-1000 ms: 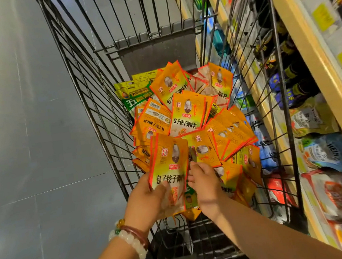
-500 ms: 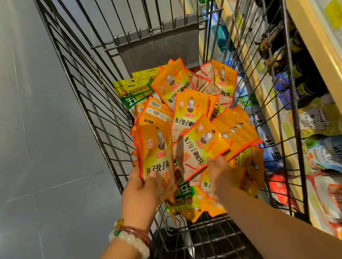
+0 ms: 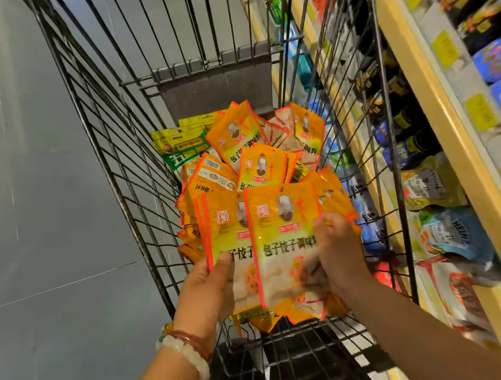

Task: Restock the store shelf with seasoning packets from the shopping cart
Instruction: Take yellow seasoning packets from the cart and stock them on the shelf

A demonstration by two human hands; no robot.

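**Holding two seasoning packets above the cart**

Standing along the right side: the store shelf [image 3: 441,124], cream-yellow edges with yellow price tags, carrying dark bottles [image 3: 406,141], blue packs and soft pouches on several levels. Filling the left side: grey floor [image 3: 27,215].

Reaching from the near edge to the far end of the view: the shopping cart [image 3: 107,150], a black wire basket just beside the shelf. Lying inside it, on the bottom: a loose pile of orange seasoning packets [image 3: 308,133], many overlapping, some face up and some turned over. Lying at the far left corner of the pile: green packets [image 3: 185,148].

Raised above the near part of the pile: two orange packets, upright and facing the camera, overlapping each other. In front: the right packet [image 3: 282,236], covering the right part of the left packet [image 3: 222,224].

Gripping the lower left corner of the left packet: the left hand [image 3: 207,291], thumb pressed on the front, other fingers hidden behind. Worn on this wrist: a white bead bracelet [image 3: 186,353] and a thin reddish one.

Clamped on the right edge of the right packet: the right hand [image 3: 339,257], fingers curled around the packet, slightly blurred.
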